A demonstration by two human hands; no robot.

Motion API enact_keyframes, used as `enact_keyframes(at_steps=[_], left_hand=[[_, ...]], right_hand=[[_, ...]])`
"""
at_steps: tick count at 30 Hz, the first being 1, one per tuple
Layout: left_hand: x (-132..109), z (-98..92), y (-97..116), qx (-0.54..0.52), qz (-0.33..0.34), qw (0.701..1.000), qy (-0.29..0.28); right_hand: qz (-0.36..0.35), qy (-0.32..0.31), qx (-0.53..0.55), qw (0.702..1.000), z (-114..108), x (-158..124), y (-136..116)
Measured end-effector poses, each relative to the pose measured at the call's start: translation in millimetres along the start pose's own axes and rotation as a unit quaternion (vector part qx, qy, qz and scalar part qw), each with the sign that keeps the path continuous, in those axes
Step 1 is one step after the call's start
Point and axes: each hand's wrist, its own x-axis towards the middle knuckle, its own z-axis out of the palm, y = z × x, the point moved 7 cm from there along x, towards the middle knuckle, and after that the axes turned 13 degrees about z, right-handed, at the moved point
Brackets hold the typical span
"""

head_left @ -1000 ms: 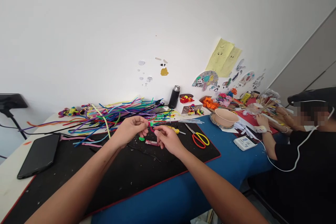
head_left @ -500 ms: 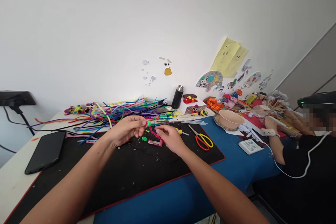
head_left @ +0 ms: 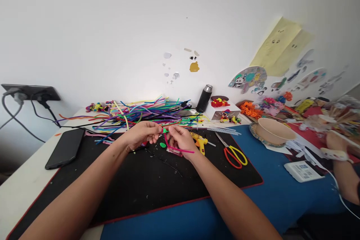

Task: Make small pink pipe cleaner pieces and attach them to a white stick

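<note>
My left hand (head_left: pixel 143 134) and my right hand (head_left: pixel 181 139) meet above the black mat (head_left: pixel 135 183), fingers pinched together. Between them is a pink pipe cleaner (head_left: pixel 176 149) with a small green piece (head_left: pixel 165 131) at its top end. The left fingers pinch the green end. The right fingers grip the pink stem, whose free end sticks out to the right. A green blob (head_left: pixel 162 144) and a small clear pink-tinted item (head_left: pixel 173 151) lie on the mat just under my hands.
A heap of coloured pipe cleaners (head_left: pixel 140 114) lies behind my hands. A yellow glue gun (head_left: pixel 200 141), scissors (head_left: pixel 233 153), a black flask (head_left: pixel 204 98), a phone (head_left: pixel 66 148) and a bowl (head_left: pixel 271 130) surround the mat. Another person's hand (head_left: pixel 336 148) works at the right.
The view has swung left and closer, pushing the other person mostly out of frame. My hands have drawn together, and the pink stem now juts out to the right.
</note>
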Motion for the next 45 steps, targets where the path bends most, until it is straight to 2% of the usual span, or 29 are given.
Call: enact_keyframes(at_steps=[5,9,14,21,30,39,45], left_hand=[[9.1,-18.4,-6.0,0.016,0.027,0.997,0.07],[12.9,-22.6,-8.2,0.048,0.045,0.994,0.089],[13.3,-16.5,-9.1,0.095,0.051,0.989,0.101],[8.6,2.7,5.6,0.187,0.069,0.975,0.095],[7.9,3.9,6.9,0.225,0.089,0.967,0.084],[8.6,13.6,6.9,0.203,0.149,0.964,0.086],[4.3,16.2,6.6,0.291,0.174,0.937,0.08]], right_hand=[[-0.023,-0.032,0.021,0.999,8.0,28.0,2.7],[-0.026,-0.038,0.022,0.999,7.4,36.0,5.1],[0.0,-0.051,0.01,0.999,1.1,29.0,11.6],[0.004,-0.074,0.025,0.997,2.8,19.4,11.9],[-0.027,-0.057,-0.017,0.998,-3.2,20.7,6.6],[-0.069,0.019,-0.068,0.995,-12.0,19.1,-0.3],[-0.102,0.048,-0.117,0.987,-16.1,19.8,-1.8]])
